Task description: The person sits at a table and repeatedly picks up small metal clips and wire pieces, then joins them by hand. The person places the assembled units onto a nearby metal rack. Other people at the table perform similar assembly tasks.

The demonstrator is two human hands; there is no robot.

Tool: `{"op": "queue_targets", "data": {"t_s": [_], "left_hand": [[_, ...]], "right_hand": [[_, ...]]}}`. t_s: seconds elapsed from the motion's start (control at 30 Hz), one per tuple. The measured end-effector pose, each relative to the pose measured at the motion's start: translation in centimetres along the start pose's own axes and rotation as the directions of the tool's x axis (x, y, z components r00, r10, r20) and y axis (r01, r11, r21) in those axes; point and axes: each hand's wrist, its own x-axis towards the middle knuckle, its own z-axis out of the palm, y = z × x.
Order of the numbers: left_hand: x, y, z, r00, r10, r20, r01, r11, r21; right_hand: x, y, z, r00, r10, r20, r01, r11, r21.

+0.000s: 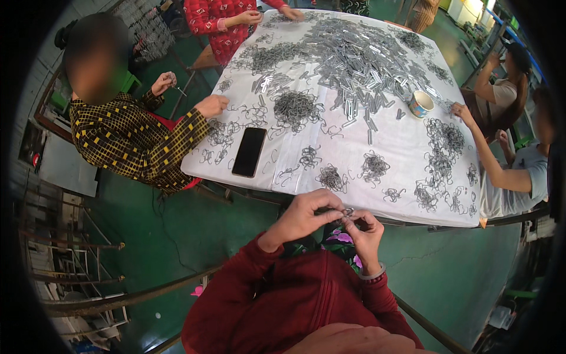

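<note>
Just off the near edge of the table, my left hand [306,216] and my right hand [367,235] meet at the fingertips. Both are closed in a pinch on a small shiny metal piece [349,212], mostly hidden by the fingers, so its exact shape cannot be made out. Nearest to my hands on the white table cover [395,177] lie small heaps of bent wire hooks [333,178], with another heap [374,167] to the right. Flat silver metal strips [362,62] form a large pile at the far middle.
A black phone [249,152] lies at the table's left, near a bigger wire-hook heap [296,111]. A paper cup [421,104] stands at the right. Co-workers sit around: one in a yellow-checked top [135,138] at left, one in red behind, others at right.
</note>
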Motion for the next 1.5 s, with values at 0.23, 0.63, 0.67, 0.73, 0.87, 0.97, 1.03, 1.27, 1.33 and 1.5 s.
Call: {"op": "queue_targets", "data": {"t_s": [0.23,0.63,0.67,0.73,0.87,0.97,1.03,1.27,1.33,1.5], "left_hand": [[-0.1,-0.5,2.3,0.984,0.126,-0.125,-0.103,0.979,0.176],[0.1,-1.0,3.4,0.963,0.193,-0.187,-0.137,0.95,0.279],[0.3,-0.9,3.5,0.962,0.185,-0.2,-0.128,0.955,0.269],[0.1,-0.8,3.8,0.968,0.151,-0.202,-0.097,0.963,0.253],[0.3,-1.3,4.2,0.969,0.153,-0.194,-0.115,0.974,0.195],[0.2,-2.8,5.0,0.98,0.11,-0.168,-0.105,0.994,0.039],[0.2,-3.4,5.2,0.988,0.067,-0.14,-0.079,0.994,-0.081],[-0.5,-4.5,4.6,0.996,-0.081,-0.045,0.058,0.923,-0.38],[-0.5,-4.6,4.6,0.994,-0.104,-0.022,0.084,0.898,-0.431],[-0.7,-4.6,4.4,0.991,-0.131,-0.028,0.111,0.92,-0.377]], "right_hand": [[-0.1,-0.2,0.2,0.989,-0.14,-0.043,0.135,0.984,-0.119],[-0.2,0.9,-0.6,0.975,-0.173,-0.14,0.15,0.975,-0.161],[0.0,0.8,-0.6,0.973,-0.191,-0.133,0.166,0.97,-0.178],[0.1,0.8,-0.8,0.966,-0.219,-0.136,0.188,0.959,-0.212],[0.1,0.8,-0.9,0.944,-0.314,-0.097,0.278,0.921,-0.273],[0.4,1.1,-1.5,0.937,-0.35,0.001,0.333,0.891,-0.31],[1.9,0.7,-2.8,0.908,-0.394,0.144,0.419,0.825,-0.379],[15.0,0.7,-7.1,0.999,-0.023,-0.049,0.004,0.935,-0.356],[21.4,3.7,-7.1,0.992,-0.123,-0.008,0.1,0.843,-0.529],[28.3,11.0,-6.6,0.951,-0.254,0.176,0.239,0.241,-0.941]]}}
